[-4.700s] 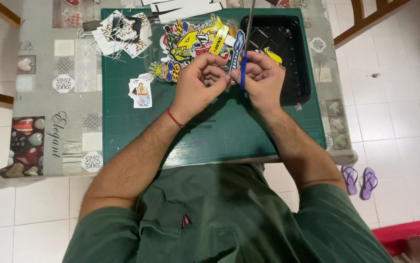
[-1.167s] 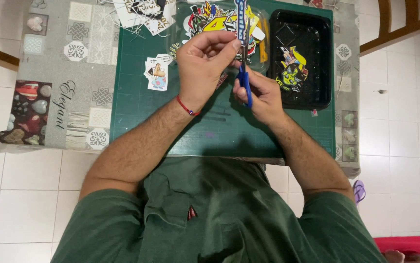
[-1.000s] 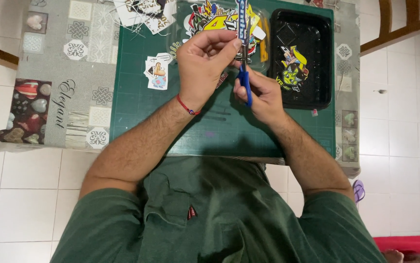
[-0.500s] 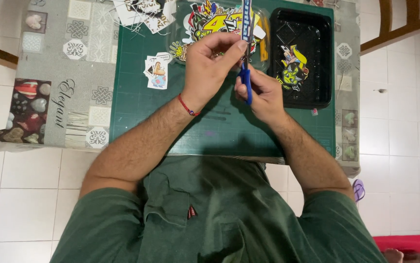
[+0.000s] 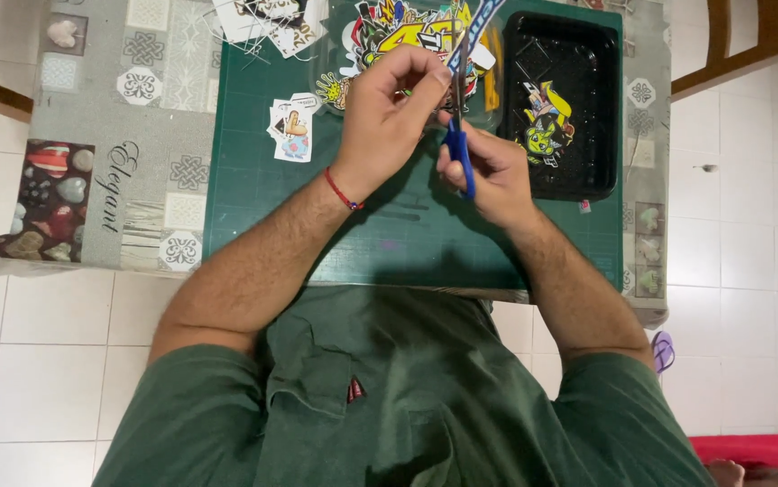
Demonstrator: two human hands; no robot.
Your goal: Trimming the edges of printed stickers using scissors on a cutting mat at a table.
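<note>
Blue-handled scissors (image 5: 459,149) sit in our right hand (image 5: 488,176), fingers curled through the loops, blades pointing to the far side over the green cutting mat (image 5: 253,207). Our left hand (image 5: 389,113) pinches a narrow sticker strip (image 5: 477,22) between thumb and fingertips, holding it up just beside the blades, above the pile of bright stickers (image 5: 389,27). To cut well, we judge it best to keep the strip taut, turn the paper rather than the scissors, and take short snips close to the printed edge. A black tray (image 5: 601,108) on the right holds one cut sticker (image 5: 547,126); small cut-outs (image 5: 291,131) lie to the left.
</note>
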